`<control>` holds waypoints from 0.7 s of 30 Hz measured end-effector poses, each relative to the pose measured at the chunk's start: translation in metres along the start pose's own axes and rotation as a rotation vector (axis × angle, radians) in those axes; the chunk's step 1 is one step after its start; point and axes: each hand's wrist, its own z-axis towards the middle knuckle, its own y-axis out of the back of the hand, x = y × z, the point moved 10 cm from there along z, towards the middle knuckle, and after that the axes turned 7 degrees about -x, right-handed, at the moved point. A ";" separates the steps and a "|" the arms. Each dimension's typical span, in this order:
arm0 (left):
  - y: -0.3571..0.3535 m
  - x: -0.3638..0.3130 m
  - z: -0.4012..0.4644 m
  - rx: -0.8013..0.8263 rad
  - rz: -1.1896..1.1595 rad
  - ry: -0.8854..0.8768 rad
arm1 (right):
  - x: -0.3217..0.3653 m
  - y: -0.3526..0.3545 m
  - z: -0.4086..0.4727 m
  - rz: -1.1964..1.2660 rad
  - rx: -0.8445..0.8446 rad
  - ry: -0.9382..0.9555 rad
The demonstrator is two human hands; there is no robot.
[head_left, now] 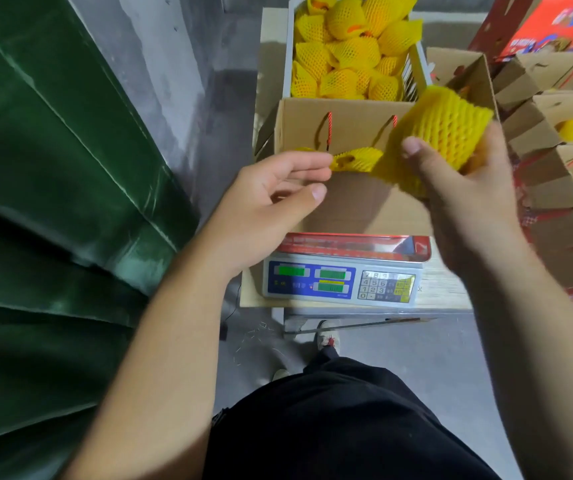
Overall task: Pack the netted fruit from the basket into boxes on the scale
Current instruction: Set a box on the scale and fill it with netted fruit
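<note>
Head view: netted fruit held over box on scale

Right hand [465, 181] grips one netted fruit [446, 128] above the open box [344, 133] on the scale [342, 284]; left hand [271, 199] hovers released, fingers relaxed, at the box's left edge; one netted fruit lies inside; white basket [420, 69] behind holds many more.
</note>
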 end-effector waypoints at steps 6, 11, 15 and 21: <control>0.022 0.018 0.013 -0.195 -0.004 0.138 | 0.003 0.038 0.045 -0.535 0.021 0.183; 0.018 0.021 0.012 -0.153 0.016 0.165 | -0.026 0.022 0.028 -0.893 0.265 0.102; 0.018 0.026 0.006 -0.144 0.017 0.177 | -0.036 0.020 0.014 -0.874 0.272 0.009; 0.022 0.029 -0.001 -0.149 0.003 0.196 | -0.030 0.021 0.004 -0.971 0.238 0.041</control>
